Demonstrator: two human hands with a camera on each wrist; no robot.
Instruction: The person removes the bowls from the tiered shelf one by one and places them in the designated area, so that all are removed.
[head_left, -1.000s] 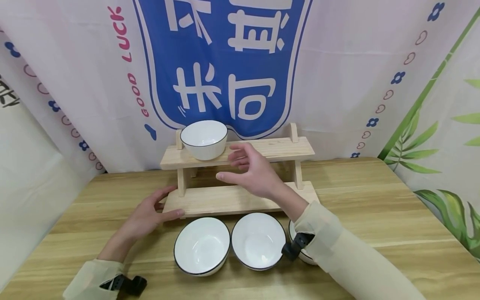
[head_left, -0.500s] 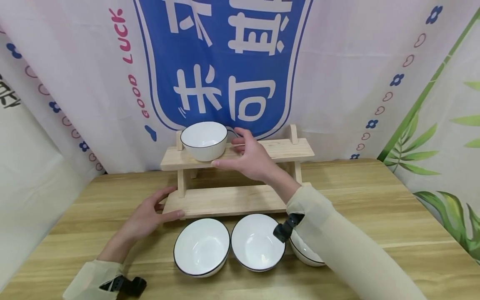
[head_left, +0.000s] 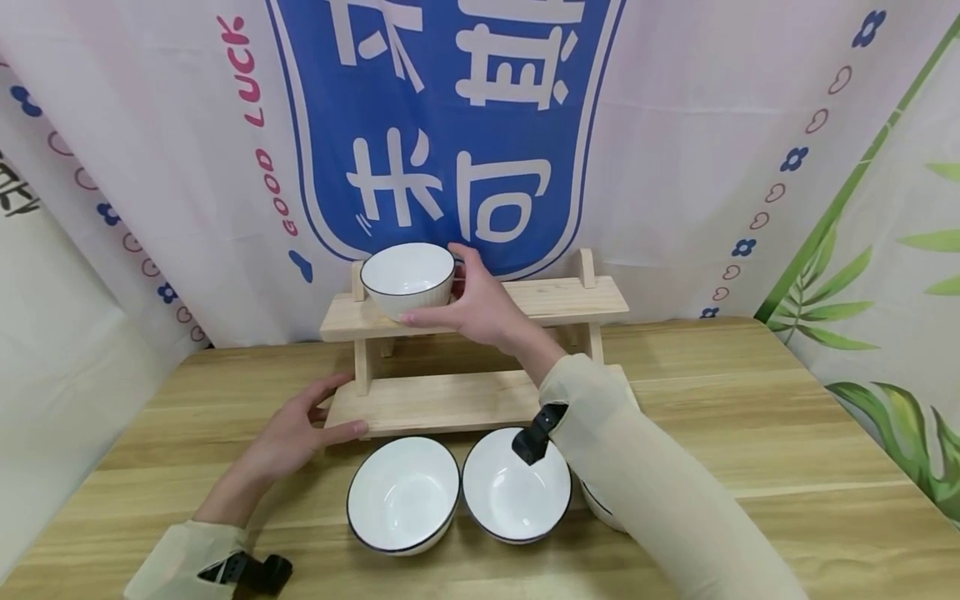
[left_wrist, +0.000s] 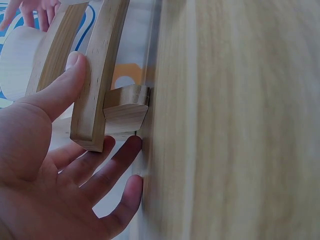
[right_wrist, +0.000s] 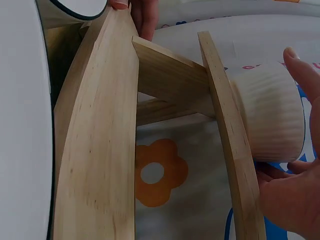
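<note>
A white bowl with a dark rim [head_left: 408, 279] stands upright at the left end of the upper shelf of a two-tier wooden display rack [head_left: 450, 398]. My right hand [head_left: 480, 304] holds this bowl from its right side, thumb at the front and fingers toward the back. The ribbed outer wall of the bowl [right_wrist: 270, 115] shows in the right wrist view. At the left end of the lower shelf, my left hand [head_left: 296, 429] grips the board, thumb on top. In the left wrist view, the fingers [left_wrist: 112, 170] reach under the board's end.
In front of the rack stand two white bowls, a left one [head_left: 403, 496] and a middle one [head_left: 517, 492]. A third bowl [head_left: 602, 508] is partly hidden by my right sleeve. Behind the wooden table [head_left: 750, 417] hangs a printed curtain [head_left: 675, 167].
My right hand has moved left along the upper shelf to the bowl and now holds its side. My left hand stays on the lower shelf's end.
</note>
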